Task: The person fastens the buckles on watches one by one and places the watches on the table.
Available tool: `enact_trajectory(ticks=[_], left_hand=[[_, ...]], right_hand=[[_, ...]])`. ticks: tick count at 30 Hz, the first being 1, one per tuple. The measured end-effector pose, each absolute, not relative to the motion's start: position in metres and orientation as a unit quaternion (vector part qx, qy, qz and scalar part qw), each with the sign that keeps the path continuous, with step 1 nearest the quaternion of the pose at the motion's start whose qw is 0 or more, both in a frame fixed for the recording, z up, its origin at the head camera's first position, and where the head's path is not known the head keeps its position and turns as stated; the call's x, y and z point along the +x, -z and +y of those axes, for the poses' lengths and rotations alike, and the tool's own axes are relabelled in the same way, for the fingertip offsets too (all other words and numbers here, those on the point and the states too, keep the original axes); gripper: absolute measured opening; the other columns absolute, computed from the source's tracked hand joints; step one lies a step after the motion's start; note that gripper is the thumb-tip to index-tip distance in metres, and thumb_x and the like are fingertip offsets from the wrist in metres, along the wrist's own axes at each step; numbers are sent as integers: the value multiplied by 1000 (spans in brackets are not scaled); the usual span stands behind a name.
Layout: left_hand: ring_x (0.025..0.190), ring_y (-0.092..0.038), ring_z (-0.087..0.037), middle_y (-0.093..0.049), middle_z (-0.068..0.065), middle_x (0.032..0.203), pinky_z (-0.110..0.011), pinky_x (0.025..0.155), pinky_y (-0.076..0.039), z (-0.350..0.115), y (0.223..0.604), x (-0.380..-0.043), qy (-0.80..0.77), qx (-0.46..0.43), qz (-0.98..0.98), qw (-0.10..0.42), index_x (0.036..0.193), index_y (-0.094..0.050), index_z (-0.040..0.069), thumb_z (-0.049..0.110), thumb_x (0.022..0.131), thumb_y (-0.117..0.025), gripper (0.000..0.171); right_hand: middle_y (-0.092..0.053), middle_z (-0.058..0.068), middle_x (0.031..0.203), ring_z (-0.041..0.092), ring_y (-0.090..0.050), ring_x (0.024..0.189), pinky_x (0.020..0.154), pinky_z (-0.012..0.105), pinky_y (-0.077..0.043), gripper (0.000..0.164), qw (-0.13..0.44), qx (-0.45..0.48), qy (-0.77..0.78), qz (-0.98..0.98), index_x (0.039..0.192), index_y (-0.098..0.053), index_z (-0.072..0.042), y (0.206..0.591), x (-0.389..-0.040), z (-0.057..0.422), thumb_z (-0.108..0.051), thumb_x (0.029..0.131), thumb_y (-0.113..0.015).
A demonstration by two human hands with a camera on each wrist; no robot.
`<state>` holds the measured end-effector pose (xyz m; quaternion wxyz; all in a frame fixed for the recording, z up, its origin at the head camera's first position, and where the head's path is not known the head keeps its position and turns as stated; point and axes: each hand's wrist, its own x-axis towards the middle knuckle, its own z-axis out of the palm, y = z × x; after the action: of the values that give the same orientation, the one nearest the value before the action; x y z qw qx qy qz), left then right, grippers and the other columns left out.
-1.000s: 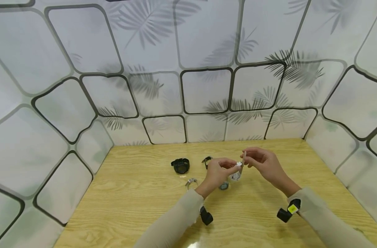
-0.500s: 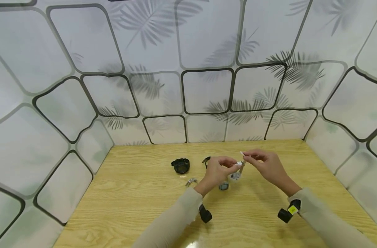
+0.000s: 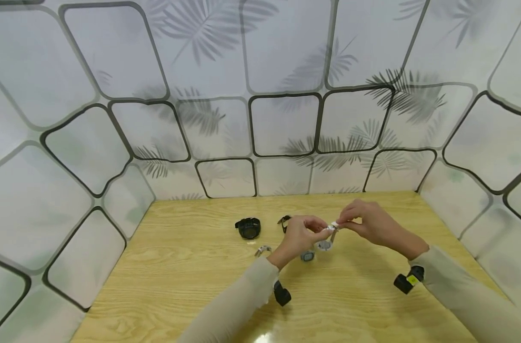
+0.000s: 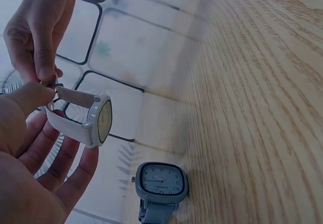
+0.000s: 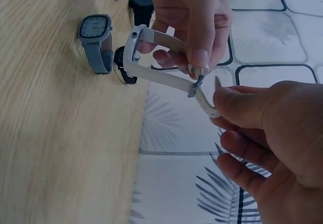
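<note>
A white wristwatch (image 3: pixel 325 245) hangs above the table between both hands, its strap looped and the dial lowermost in the head view. My left hand (image 3: pixel 302 238) pinches the strap by the buckle (image 5: pixel 196 85) with thumb and forefinger; its other fingers spread beneath in the left wrist view. With thumb and fingertips, my right hand (image 3: pixel 374 226) holds the strap's free end (image 5: pixel 208 105), which passes through the buckle. Fingers partly hide the buckle. Below, a grey-blue square watch (image 4: pixel 161 181) stands on the table, its strap closed into a loop.
Farther left on the wooden table (image 3: pixel 179 271) are a large black watch (image 3: pixel 248 229), a smaller black watch (image 3: pixel 285 222) partly behind my left hand, and a pale-strapped watch (image 3: pixel 263 249). Patterned fabric walls (image 3: pixel 284 126) enclose the table's back and sides.
The free strap end, upright in my right fingers a second ago, has come down towards the left hand. My right wrist has swung outward and slightly up; the left hand has barely moved.
</note>
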<state>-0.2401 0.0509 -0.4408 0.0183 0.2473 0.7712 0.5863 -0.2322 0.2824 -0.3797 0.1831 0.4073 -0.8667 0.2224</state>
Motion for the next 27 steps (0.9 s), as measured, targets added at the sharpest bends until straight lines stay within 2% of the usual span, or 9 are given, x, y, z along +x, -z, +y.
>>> enact_trajectory(ticks=[6,13,17,22,25,27], left_hand=[[74,-66,-7,-73,4,83,-24,63,-56,51,442,-241,-581,250,774,27,96,-80,12,21,93,-80,9],[75,-65,-4,-74,4,85,-23,64,-56,52,442,-240,-572,258,779,19,98,-80,11,21,94,-79,11],[76,-65,-4,-74,6,87,-22,66,-55,52,443,-241,-565,256,784,13,99,-81,13,25,93,-80,13],[77,-64,-4,-73,8,87,-23,67,-55,51,442,-240,-566,240,788,20,98,-81,15,28,92,-80,14],[79,-64,-3,-74,9,89,-22,69,-55,50,442,-240,-564,239,790,19,99,-81,15,29,92,-80,15],[80,-65,-2,-74,9,90,-22,68,-56,50,442,-241,-563,242,790,19,99,-81,15,29,92,-80,15]], right_hand=[[-69,-6,91,16,-64,83,69,35,-56,19,133,420,-169,-882,89,-80,-16,374,-234,277,1,82,-83],[-69,-5,92,14,-63,83,68,34,-56,20,141,430,-178,-874,90,-79,-16,378,-235,272,2,82,-83],[-71,-8,95,9,-64,82,68,31,-56,17,133,382,-242,-882,99,-78,-16,389,-236,276,-3,88,-80],[-74,-5,102,11,-68,88,74,31,-59,14,74,285,-332,-896,111,-78,-15,401,-236,282,-19,98,-72],[-75,-4,103,13,-70,91,76,33,-60,15,57,264,-358,-894,111,-78,-17,405,-236,283,-23,100,-70],[-75,-6,101,11,-70,89,76,32,-60,12,65,268,-358,-892,109,-79,-18,406,-236,282,-22,99,-72]])
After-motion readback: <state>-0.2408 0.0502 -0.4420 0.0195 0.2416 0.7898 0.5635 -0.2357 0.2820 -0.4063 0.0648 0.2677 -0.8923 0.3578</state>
